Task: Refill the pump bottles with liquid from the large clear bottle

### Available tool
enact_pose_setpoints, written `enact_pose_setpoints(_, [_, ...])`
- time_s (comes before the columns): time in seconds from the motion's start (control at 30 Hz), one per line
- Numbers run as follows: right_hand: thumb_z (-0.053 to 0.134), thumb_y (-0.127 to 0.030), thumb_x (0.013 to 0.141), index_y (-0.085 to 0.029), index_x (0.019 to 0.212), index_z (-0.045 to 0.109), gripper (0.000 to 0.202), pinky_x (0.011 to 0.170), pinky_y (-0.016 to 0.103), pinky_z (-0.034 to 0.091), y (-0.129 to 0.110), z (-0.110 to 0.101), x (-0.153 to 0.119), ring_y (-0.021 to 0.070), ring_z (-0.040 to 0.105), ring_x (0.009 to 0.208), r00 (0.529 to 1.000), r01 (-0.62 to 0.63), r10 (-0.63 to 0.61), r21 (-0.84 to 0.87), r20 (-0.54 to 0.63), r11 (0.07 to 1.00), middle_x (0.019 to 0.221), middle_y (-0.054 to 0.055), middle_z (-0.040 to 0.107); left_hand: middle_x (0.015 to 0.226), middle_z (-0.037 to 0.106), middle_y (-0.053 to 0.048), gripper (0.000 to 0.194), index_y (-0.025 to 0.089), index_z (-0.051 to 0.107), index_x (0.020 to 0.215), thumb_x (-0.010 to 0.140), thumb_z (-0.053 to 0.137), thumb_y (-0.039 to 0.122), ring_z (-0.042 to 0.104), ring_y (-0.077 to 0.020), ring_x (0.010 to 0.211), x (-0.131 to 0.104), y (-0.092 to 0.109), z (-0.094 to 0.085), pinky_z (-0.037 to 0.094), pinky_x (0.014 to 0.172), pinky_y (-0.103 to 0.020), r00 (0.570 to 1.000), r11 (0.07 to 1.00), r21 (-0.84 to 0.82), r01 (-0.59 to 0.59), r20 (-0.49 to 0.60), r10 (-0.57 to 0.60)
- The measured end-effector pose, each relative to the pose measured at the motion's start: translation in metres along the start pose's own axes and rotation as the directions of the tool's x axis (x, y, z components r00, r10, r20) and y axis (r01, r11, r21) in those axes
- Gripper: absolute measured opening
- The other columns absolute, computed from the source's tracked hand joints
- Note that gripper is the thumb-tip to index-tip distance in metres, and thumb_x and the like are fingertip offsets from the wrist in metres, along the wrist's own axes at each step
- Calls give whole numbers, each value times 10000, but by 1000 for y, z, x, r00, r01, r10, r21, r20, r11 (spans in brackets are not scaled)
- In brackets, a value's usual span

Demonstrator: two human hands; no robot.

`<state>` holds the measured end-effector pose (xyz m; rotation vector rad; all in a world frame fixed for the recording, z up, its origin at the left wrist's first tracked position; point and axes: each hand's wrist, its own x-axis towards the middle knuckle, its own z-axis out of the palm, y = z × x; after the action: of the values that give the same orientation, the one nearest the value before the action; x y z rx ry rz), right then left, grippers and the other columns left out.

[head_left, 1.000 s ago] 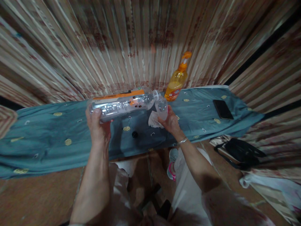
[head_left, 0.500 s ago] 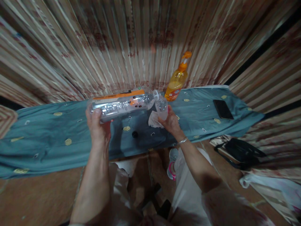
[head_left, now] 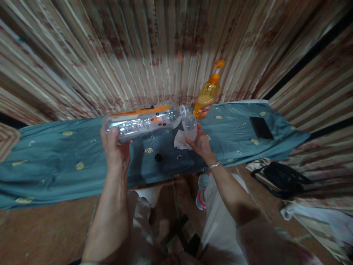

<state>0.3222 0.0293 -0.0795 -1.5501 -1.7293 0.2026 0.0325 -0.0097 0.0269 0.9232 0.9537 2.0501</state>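
My left hand point(head_left: 115, 147) is closed round the base end of a large clear plastic bottle point(head_left: 143, 123) with an orange label. The bottle lies nearly level in the air, its open mouth pointing right. At that mouth is the rim of a clear plastic cup point(head_left: 189, 123), tilted toward the bottle and gripped by my right hand point(head_left: 200, 141). A crumpled white tissue point(head_left: 181, 140) shows just left of my right fingers; whether they touch it I cannot tell. On the cloth below the bottle sits a small black cap point(head_left: 158, 157).
An orange pump bottle point(head_left: 206, 97) of yellow liquid stands at the back of the table, which a blue-green cloth point(head_left: 55, 154) covers. A black phone point(head_left: 261, 128) lies to the right. Pleated curtains point(head_left: 132, 55) hang behind. A black bag point(head_left: 281, 176) rests on the floor.
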Motion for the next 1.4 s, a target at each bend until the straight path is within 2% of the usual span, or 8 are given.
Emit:
enact_pose_setpoints(0.2, [709, -449, 839, -108, 1471, 438, 768, 1012, 650, 571, 2, 1, 0, 421, 692, 1200, 1000, 20, -19, 53, -9, 998, 1274, 235, 699, 1004, 650, -20, 597, 259, 703, 1077, 580, 889, 535, 587, -169, 818, 1, 0, 0, 468, 578, -217, 1000, 1000, 0, 2, -4, -2])
enact_pose_setpoints(0.33, [727, -410, 823, -172, 1464, 444, 740, 1016, 637, 575, 1, 0, -1, 398, 692, 1199, 1000, 13, -12, 58, -11, 998, 1286, 204, 701, 1017, 649, -19, 596, 260, 710, 1092, 595, 883, 540, 583, -165, 814, 0, 0, 0, 455, 573, -215, 1000, 1000, 4, 6, -3, -6])
enact_pose_setpoints(0.53, [740, -351, 786, -164, 1413, 485, 702, 991, 618, 593, -2, -4, 1, 385, 704, 1166, 1000, -5, 5, 57, 12, 998, 1265, 196, 719, 997, 635, -16, 595, 254, 708, 1076, 579, 881, 532, 579, -167, 824, -1, 1, 2, 455, 580, -218, 1000, 1000, -5, 8, -14, -8])
enact_pose_setpoints(0.73, [727, -354, 799, -159, 1474, 425, 765, 1037, 656, 560, -6, -6, 0, 407, 682, 1234, 999, -29, 27, 40, 36, 999, 1358, 238, 685, 980, 622, -17, 571, 253, 694, 1063, 591, 865, 525, 564, -168, 812, -2, 4, 4, 416, 541, -204, 1000, 1000, 6, 13, -16, -13])
enact_pose_setpoints(0.9, [726, -347, 809, -188, 1487, 416, 762, 1058, 648, 552, -7, -7, -1, 401, 675, 1256, 999, -28, 26, 51, 41, 998, 1352, 203, 685, 1007, 645, -22, 581, 259, 696, 1060, 579, 882, 526, 577, -179, 848, -2, 4, 4, 437, 594, -225, 999, 1000, 4, 30, -25, -30])
enact_pose_setpoints(1.0, [716, -349, 807, -146, 1454, 440, 732, 1032, 638, 567, -7, -8, 0, 409, 686, 1225, 999, -21, 18, 57, 42, 998, 1315, 214, 692, 1027, 665, -30, 600, 251, 705, 1072, 574, 893, 527, 585, -183, 872, -3, 4, 4, 454, 628, -236, 999, 999, -5, 38, -32, -38])
enact_pose_setpoints(1.2, [726, -333, 794, -146, 1433, 456, 718, 1031, 645, 565, -6, -6, 0, 418, 679, 1233, 999, -36, 34, 60, 40, 998, 1322, 225, 687, 998, 654, -25, 600, 247, 730, 1064, 557, 905, 517, 588, -162, 819, -4, 5, 5, 445, 572, -207, 998, 999, -23, 45, -40, -46])
enact_pose_setpoints(1.4, [738, -342, 795, -166, 1507, 397, 809, 1107, 688, 503, -2, -2, -1, 425, 643, 1313, 999, -43, 42, 56, 21, 997, 1403, 228, 651, 973, 659, -20, 575, 268, 754, 1048, 552, 900, 520, 574, -158, 794, -3, 4, 5, 441, 545, -196, 999, 999, -23, 33, -39, -34])
